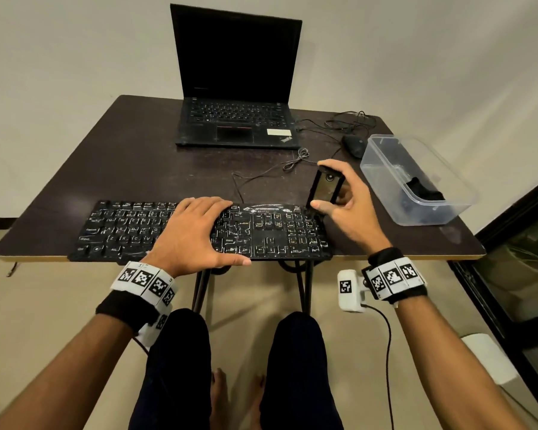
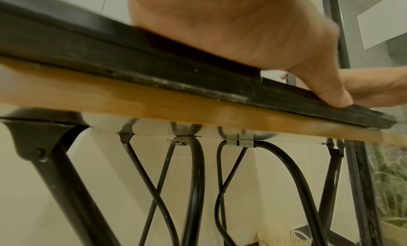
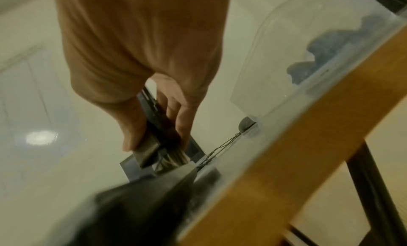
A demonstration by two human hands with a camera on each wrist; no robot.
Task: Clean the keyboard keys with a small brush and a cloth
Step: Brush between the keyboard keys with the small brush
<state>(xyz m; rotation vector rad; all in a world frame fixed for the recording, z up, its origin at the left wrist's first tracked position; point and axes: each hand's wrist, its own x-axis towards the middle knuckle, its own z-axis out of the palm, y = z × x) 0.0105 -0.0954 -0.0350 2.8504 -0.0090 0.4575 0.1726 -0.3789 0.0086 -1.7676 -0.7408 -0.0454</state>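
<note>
Lying along the near edge of the table [image 1: 131,156], the black keyboard [image 1: 271,234] runs its long axis left to right in front of you, key rows facing up and its front edge slightly overhanging the wooden table rim. Your left hand [image 1: 196,231] rests flat across its middle, fingers straight and spread over the keys, thumb pressed on the front lip; the left wrist view shows that thumb touching the keyboard's edge.

Your right hand [image 1: 345,206] holds the small brush [image 1: 325,187] just above the keyboard's far right corner, thumb on one side and fingers curled round the other. The brush stands nearly upright, tilted a little away from you, its long axis running from the fingertips down toward the keys. In the right wrist view pale bristles show at its lower end, close above the keyboard corner; whether they touch I cannot tell.

To the right, apart from the keyboard, sits a clear plastic box [image 1: 382,169] with a dark cloth [image 1: 424,189] bunched inside. Behind the brush lie a black mouse [image 1: 353,145] and loose cables [image 1: 292,161], and beyond them an open laptop [image 1: 236,88] with a dark screen.
</note>
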